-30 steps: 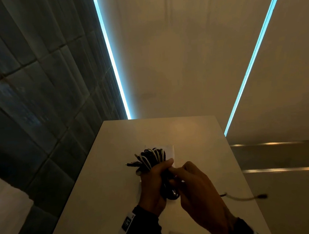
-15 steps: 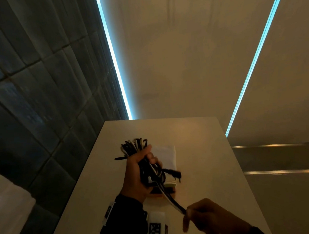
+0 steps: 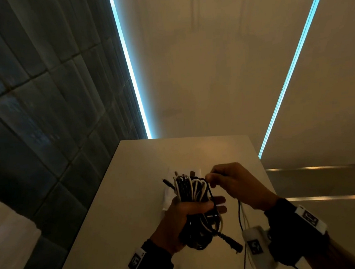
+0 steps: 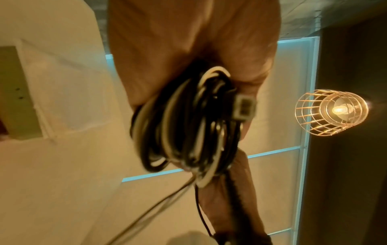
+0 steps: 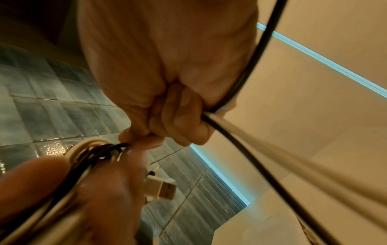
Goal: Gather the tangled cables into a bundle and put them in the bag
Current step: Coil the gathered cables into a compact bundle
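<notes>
Black and white cables (image 3: pixel 191 199) sit coiled in my left hand (image 3: pixel 179 221), fingers curled around the bundle above the table (image 3: pixel 119 213). My right hand (image 3: pixel 235 185) pinches a loose strand at the top. Wrap it snugly around the coil, keeping tension.

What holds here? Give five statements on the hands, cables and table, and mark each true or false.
1. The left hand grips the cable bundle. True.
2. The bundle lies flat on the table. False: it is held up above the table.
3. The right hand pinches a black strand at the bundle's top. True.
4. All the cables are black. False: white ones are mixed in.
5. The right hand is flat and holds nothing. False: its fingers are curled round the strand.
</notes>
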